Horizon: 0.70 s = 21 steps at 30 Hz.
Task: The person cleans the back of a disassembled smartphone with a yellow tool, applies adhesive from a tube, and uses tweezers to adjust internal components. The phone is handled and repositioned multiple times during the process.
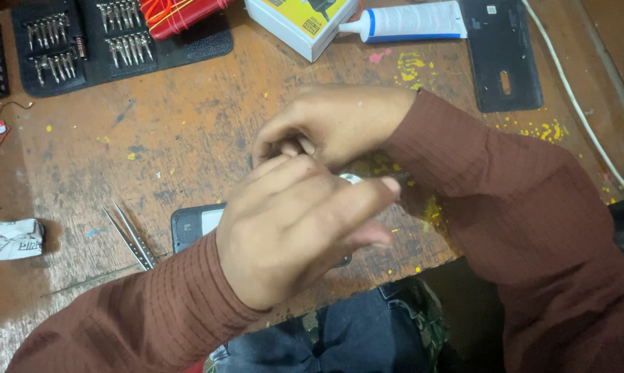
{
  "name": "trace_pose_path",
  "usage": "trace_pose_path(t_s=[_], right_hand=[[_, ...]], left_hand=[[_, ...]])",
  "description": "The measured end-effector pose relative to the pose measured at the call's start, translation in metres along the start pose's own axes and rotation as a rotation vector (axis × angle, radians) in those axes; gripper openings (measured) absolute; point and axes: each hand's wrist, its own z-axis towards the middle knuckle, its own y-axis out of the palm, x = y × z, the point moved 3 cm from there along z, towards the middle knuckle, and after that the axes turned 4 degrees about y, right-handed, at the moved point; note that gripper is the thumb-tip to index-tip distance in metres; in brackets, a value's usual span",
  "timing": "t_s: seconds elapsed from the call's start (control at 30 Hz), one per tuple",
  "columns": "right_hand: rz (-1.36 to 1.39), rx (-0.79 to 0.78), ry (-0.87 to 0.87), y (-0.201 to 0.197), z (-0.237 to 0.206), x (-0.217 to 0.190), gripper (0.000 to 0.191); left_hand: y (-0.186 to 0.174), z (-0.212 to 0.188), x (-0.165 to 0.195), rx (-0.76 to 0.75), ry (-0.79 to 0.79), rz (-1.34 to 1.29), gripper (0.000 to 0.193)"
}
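Note:
My left hand (291,228) is curled in the foreground over a dark phone (187,226) that lies flat on the worn wooden table (187,138). Only the phone's left end shows. My left fingers close around a small tool with a round silver end (351,179). My right hand (333,123) sits just behind, with its fingers bent down against my left fingertips. What the right fingers pinch is hidden.
Metal tweezers (132,238) lie left of the phone, a crumpled paper (15,238) farther left. At the back are a black case of screwdriver bits (84,41), a white-and-yellow box (301,21), a white tube (409,21), a dark back cover (502,55) and a white cable (581,103).

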Motion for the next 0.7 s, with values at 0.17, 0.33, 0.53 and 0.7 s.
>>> trace_pose_path(t_s=[0.17,0.33,0.53,0.7], right_hand=[[-0.019,-0.049,0.114,0.0005,0.0011,0.0052,0.045],[-0.001,-0.007,0.012,0.0017,-0.0004,0.0030,0.040],[0.037,0.017,-0.065,0.0010,-0.0021,-0.0016,0.036],[-0.030,-0.042,0.104,0.0008,0.0004,0.0022,0.041]], left_hand=[[-0.0004,-0.0011,-0.0003,-0.009,-0.009,-0.063,0.050],[-0.0001,-0.0001,0.0013,0.007,-0.011,-0.026,0.048],[-0.0029,0.0042,-0.0009,0.025,0.020,-0.028,0.048],[-0.0016,0.0028,-0.0002,0.008,-0.005,-0.083,0.048]])
